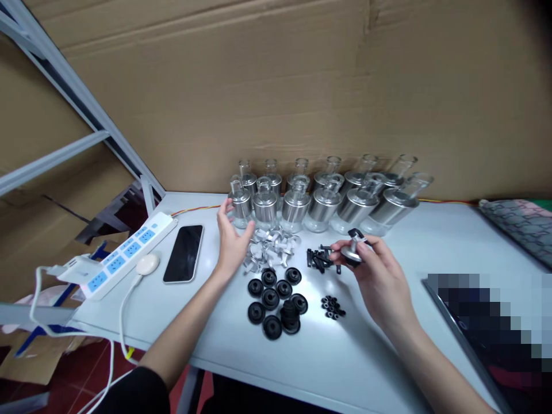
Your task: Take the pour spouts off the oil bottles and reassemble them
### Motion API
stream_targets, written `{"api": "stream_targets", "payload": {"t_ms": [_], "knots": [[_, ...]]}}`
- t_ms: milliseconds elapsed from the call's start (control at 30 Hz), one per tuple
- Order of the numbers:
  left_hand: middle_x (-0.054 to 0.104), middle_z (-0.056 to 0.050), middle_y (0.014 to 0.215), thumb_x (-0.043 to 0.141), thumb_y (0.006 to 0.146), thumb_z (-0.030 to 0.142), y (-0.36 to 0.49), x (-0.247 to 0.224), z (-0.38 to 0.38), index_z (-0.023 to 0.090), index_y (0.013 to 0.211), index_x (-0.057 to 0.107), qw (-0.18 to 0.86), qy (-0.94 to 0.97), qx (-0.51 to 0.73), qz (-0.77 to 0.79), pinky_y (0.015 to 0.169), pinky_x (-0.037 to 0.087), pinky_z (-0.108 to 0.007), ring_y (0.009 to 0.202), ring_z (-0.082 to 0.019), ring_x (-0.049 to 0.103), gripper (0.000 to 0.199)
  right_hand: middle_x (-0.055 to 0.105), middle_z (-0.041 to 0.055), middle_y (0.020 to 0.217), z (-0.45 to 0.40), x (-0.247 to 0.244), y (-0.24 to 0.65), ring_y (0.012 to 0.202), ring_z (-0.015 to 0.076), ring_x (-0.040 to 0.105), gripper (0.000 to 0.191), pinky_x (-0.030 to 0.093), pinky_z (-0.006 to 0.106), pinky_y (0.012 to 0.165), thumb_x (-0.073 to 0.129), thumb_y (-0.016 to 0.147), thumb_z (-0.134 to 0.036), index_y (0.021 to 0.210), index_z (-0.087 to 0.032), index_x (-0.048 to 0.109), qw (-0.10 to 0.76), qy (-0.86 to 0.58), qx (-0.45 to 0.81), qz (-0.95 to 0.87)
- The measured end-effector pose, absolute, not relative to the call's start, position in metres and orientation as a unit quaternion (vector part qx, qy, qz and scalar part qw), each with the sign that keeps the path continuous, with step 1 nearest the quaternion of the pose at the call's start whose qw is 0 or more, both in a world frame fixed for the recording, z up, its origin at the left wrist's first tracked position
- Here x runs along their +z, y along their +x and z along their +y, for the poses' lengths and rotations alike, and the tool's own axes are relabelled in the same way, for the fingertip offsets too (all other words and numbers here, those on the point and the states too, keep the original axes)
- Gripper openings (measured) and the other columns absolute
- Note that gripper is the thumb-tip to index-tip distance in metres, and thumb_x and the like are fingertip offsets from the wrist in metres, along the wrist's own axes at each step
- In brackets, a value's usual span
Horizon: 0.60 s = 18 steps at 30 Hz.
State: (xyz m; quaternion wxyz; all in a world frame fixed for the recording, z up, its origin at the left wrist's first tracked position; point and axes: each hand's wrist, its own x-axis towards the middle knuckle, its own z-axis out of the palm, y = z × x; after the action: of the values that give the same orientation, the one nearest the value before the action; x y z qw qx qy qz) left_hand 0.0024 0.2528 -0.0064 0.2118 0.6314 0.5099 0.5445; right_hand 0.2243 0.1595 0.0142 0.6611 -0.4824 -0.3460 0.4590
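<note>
My left hand (233, 241) is at the leftmost front bottle (240, 206), a glass bottle with a metal sleeve. Its fingers are apart around the bottle's lower left and its thumb is near the right side; whether they touch the glass I cannot tell. Over the table, my right hand (382, 276) pinches a silver cap with a black lever (352, 248) between thumb and fingers. Loose silver metal parts (269, 250) lie in a heap by the left hand. Below the held cap is a pile of small black bars (319, 260), partly hidden by the right fingers.
More sleeved bottles (325, 201) stand in two rows against the cardboard wall (259, 86). Black round stoppers (271, 298) and small black rings (332, 307) lie nearer me. Leftward are a phone (183, 254) and a power strip (129, 253); a dark-edged object (457, 328) lies right.
</note>
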Motion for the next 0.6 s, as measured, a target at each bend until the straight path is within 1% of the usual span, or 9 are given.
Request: {"api": "stream_targets", "payload": {"t_ms": [67, 100, 167, 200, 267, 333, 467, 567, 600], "knots": [[0.028, -0.014, 0.147, 0.066, 0.075, 0.027, -0.007, -0.012, 0.268, 0.026, 0.135, 0.023, 0.212, 0.603, 0.552, 0.535, 0.11, 0.028, -0.047, 0.136, -0.027, 0.029, 0.073, 0.068, -0.0004, 0.079, 0.159, 0.013, 0.224, 0.066, 0.0135, 0.062, 0.023, 0.049, 0.027, 0.067, 0.065, 0.078, -0.043, 0.082, -0.023, 0.054, 0.652, -0.49, 0.456, -0.356], [0.028, -0.014, 0.147, 0.066, 0.076, 0.028, -0.011, -0.015, 0.274, 0.027, 0.136, 0.022, 0.215, 0.599, 0.554, 0.537, 0.11, 0.027, -0.047, 0.137, -0.026, 0.028, 0.074, 0.067, -0.0004, 0.079, 0.159, 0.012, 0.224, 0.065, 0.0135, 0.062, 0.023, 0.049, 0.028, 0.067, 0.064, 0.078, -0.043, 0.082, -0.023, 0.054, 0.647, -0.495, 0.453, -0.362], [0.037, -0.014, 0.142, 0.065, 0.077, 0.029, -0.017, -0.024, 0.286, 0.026, 0.136, 0.021, 0.235, 0.617, 0.54, 0.522, 0.109, 0.029, -0.046, 0.134, -0.025, 0.036, 0.074, 0.067, -0.0001, 0.079, 0.158, 0.011, 0.224, 0.065, 0.014, 0.062, 0.022, 0.05, 0.029, 0.068, 0.063, 0.08, -0.042, 0.084, -0.023, 0.054, 0.638, -0.502, 0.448, -0.374], [0.042, -0.014, 0.138, 0.066, 0.076, 0.028, -0.019, -0.029, 0.291, 0.024, 0.135, 0.024, 0.241, 0.626, 0.531, 0.518, 0.108, 0.032, -0.045, 0.131, -0.024, 0.04, 0.072, 0.067, 0.0001, 0.08, 0.158, 0.01, 0.225, 0.066, 0.0143, 0.062, 0.022, 0.05, 0.03, 0.068, 0.062, 0.081, -0.042, 0.084, -0.023, 0.054, 0.634, -0.505, 0.445, -0.38], [0.053, -0.013, 0.126, 0.066, 0.074, 0.026, -0.02, -0.039, 0.3, 0.019, 0.125, 0.036, 0.242, 0.638, 0.516, 0.517, 0.102, 0.039, -0.044, 0.12, -0.023, 0.051, 0.059, 0.066, 0.0001, 0.08, 0.158, 0.011, 0.225, 0.066, 0.0143, 0.062, 0.021, 0.049, 0.031, 0.07, 0.06, 0.082, -0.042, 0.085, -0.023, 0.053, 0.628, -0.509, 0.441, -0.389], [0.058, -0.01, 0.113, 0.067, 0.071, 0.025, -0.019, -0.047, 0.305, 0.017, 0.113, 0.044, 0.232, 0.639, 0.513, 0.524, 0.096, 0.043, -0.042, 0.109, -0.022, 0.056, 0.047, 0.066, -0.0004, 0.08, 0.158, 0.011, 0.225, 0.066, 0.0141, 0.061, 0.02, 0.049, 0.031, 0.07, 0.06, 0.083, -0.041, 0.085, -0.023, 0.052, 0.627, -0.51, 0.434, -0.398], [0.056, -0.006, 0.102, 0.073, 0.063, 0.028, -0.019, -0.044, 0.301, 0.017, 0.101, 0.045, 0.191, 0.618, 0.528, 0.551, 0.086, 0.047, -0.037, 0.097, -0.02, 0.057, 0.048, 0.066, -0.0002, 0.08, 0.156, 0.01, 0.226, 0.068, 0.0155, 0.061, 0.019, 0.049, 0.033, 0.071, 0.061, 0.082, -0.041, 0.086, -0.023, 0.053, 0.64, -0.513, 0.408, -0.402], [0.053, -0.005, 0.101, 0.075, 0.059, 0.031, -0.022, -0.026, 0.284, 0.018, 0.099, 0.043, 0.148, 0.616, 0.542, 0.553, 0.082, 0.049, -0.035, 0.095, -0.02, 0.057, 0.054, 0.065, 0.0008, 0.085, 0.154, 0.009, 0.228, 0.084, 0.0173, 0.061, 0.021, 0.046, 0.032, 0.079, 0.065, 0.079, -0.042, 0.087, -0.023, 0.059, 0.656, -0.528, 0.379, -0.384], [0.054, -0.006, 0.101, 0.075, 0.059, 0.033, -0.023, -0.018, 0.276, 0.018, 0.1, 0.043, 0.11, 0.633, 0.544, 0.54, 0.082, 0.049, -0.035, 0.095, -0.021, 0.058, 0.055, 0.064, 0.0009, 0.087, 0.153, 0.008, 0.229, 0.088, 0.0173, 0.06, 0.022, 0.045, 0.031, 0.082, 0.066, 0.078, -0.042, 0.088, -0.023, 0.061, 0.66, -0.534, 0.37, -0.377]]}}
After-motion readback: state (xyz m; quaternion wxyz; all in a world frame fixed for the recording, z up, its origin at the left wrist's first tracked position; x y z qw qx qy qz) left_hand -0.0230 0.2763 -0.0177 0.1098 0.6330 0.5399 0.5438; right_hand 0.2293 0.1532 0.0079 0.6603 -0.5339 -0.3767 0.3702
